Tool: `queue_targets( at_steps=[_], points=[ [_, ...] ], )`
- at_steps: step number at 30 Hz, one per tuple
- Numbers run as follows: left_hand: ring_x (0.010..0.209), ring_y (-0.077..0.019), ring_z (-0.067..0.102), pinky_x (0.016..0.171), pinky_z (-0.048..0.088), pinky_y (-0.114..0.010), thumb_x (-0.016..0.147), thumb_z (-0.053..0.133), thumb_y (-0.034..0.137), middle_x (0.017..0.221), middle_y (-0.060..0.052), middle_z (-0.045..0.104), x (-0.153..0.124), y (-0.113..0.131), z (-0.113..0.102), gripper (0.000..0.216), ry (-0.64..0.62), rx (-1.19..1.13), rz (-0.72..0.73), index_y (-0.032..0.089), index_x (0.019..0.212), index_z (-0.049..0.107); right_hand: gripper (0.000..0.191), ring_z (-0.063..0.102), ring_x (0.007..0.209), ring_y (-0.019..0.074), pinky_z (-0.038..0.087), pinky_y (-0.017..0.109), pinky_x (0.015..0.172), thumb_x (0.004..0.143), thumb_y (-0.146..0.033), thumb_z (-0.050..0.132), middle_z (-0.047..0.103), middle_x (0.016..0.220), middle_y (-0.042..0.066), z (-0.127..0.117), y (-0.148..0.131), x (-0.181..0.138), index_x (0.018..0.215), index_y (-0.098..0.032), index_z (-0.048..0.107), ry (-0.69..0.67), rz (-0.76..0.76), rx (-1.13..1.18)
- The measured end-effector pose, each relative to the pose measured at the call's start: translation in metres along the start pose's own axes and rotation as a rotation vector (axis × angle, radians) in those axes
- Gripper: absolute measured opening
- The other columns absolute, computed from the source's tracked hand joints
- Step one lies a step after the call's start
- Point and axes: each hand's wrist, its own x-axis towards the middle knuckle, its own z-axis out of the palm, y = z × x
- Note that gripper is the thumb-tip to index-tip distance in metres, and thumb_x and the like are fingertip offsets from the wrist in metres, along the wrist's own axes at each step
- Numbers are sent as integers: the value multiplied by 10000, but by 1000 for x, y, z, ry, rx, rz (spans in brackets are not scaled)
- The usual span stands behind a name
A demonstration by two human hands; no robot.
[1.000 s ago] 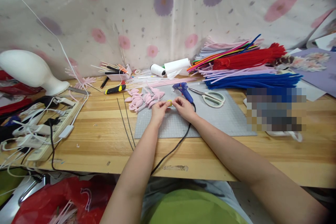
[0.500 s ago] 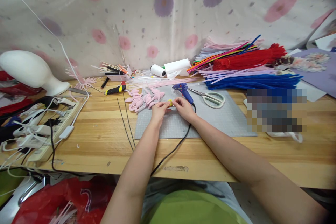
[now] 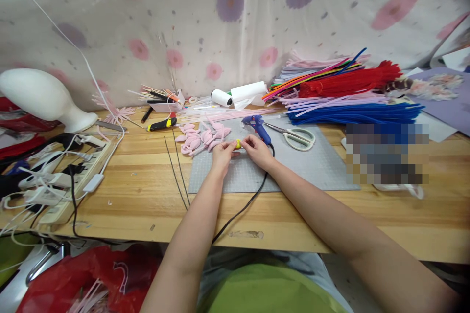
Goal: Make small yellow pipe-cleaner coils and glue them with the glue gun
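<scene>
My left hand (image 3: 221, 153) and my right hand (image 3: 258, 151) meet over the grey cutting mat (image 3: 312, 166). Between their fingertips they pinch a small yellow fuzzy piece (image 3: 238, 144). Just left of my left hand lies a cluster of pink pipe-cleaner petals (image 3: 201, 138). A blue hot glue gun (image 3: 257, 126) rests right behind my right hand, and its black cord (image 3: 242, 209) runs under my right wrist toward the table's front edge.
White-handled scissors (image 3: 299, 137) lie on the mat to the right. Piles of red, blue and pink pipe cleaners (image 3: 348, 95) fill the back right. Two thin black wires (image 3: 176, 171), a power strip (image 3: 69, 181) with cables and a white lamp (image 3: 44, 100) sit left.
Both hands stay in place with only small finger movements on the yellow piece. Nothing else has moved.
</scene>
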Motion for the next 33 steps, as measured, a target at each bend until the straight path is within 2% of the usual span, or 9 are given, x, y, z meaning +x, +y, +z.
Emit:
queue_targets(
  at_steps=[3, 10, 19, 21, 23, 26, 28, 30, 33],
  points=[
    [661, -141, 592, 633, 499, -301, 544, 731, 341, 661, -40, 636, 0, 0, 1, 251, 26, -4, 17, 120, 596, 622, 228, 455, 625, 132, 365, 272, 606, 736, -428, 472, 509, 659, -5, 0, -1, 0, 677, -207, 474, -22, -9, 6],
    [706, -166, 614, 605, 486, -280, 511, 746, 373, 729, -52, 658, -1, 1, 0, 313, -60, 35, -9, 134, 690, 654, 201, 482, 673, 147, 383, 285, 647, 766, -387, 452, 544, 699, 16, -2, -1, -1, 693, -203, 486, -22, -54, -49],
    [673, -154, 609, 622, 476, -281, 540, 736, 332, 668, -38, 644, 0, 0, 1, 248, 18, 23, 9, 129, 640, 635, 211, 494, 687, 139, 377, 263, 648, 797, -357, 431, 572, 715, 23, -6, -6, 0, 721, -185, 527, -58, -104, -177],
    [681, -148, 609, 600, 474, -261, 549, 734, 306, 696, -42, 646, 0, 5, 0, 231, 18, -1, -17, 124, 653, 635, 212, 503, 693, 134, 367, 252, 647, 803, -336, 430, 587, 719, 22, -23, -19, 1, 730, -179, 553, -160, -125, -284],
    [689, -135, 609, 582, 471, -238, 571, 724, 276, 757, -48, 655, 0, 12, 0, 204, 24, -24, -62, 124, 674, 634, 201, 507, 658, 127, 352, 240, 614, 793, -323, 448, 594, 690, 14, -48, -35, 2, 728, -180, 574, -353, -112, -423],
    [685, -109, 608, 587, 476, -218, 625, 695, 241, 838, -52, 661, -2, 21, 2, 156, 25, -53, -146, 129, 710, 627, 221, 534, 627, 124, 347, 231, 577, 796, -335, 446, 622, 699, 15, -96, -51, 3, 744, -187, 601, -609, 3, -601],
    [670, -95, 605, 600, 486, -219, 674, 660, 218, 845, -46, 658, -4, 25, 6, 115, 22, -83, -179, 131, 739, 622, 236, 560, 648, 144, 353, 239, 572, 796, -329, 438, 645, 745, 38, -124, -51, 4, 773, -184, 623, -594, 156, -784],
    [632, -76, 591, 613, 496, -221, 707, 631, 194, 805, -31, 652, -7, 25, 11, 81, 36, -121, -192, 133, 758, 613, 252, 581, 777, 189, 372, 258, 622, 793, -322, 441, 656, 869, 75, -143, -43, 4, 866, -186, 639, -415, 231, -1028],
    [565, -48, 559, 632, 506, -216, 719, 625, 174, 706, -2, 629, -9, 24, 18, 66, 59, -160, -199, 133, 764, 598, 333, 543, 983, 233, 393, 289, 742, 775, -259, 460, 600, 1090, 125, -151, -24, 2, 1070, -174, 591, -273, 211, -1218]
  ],
)
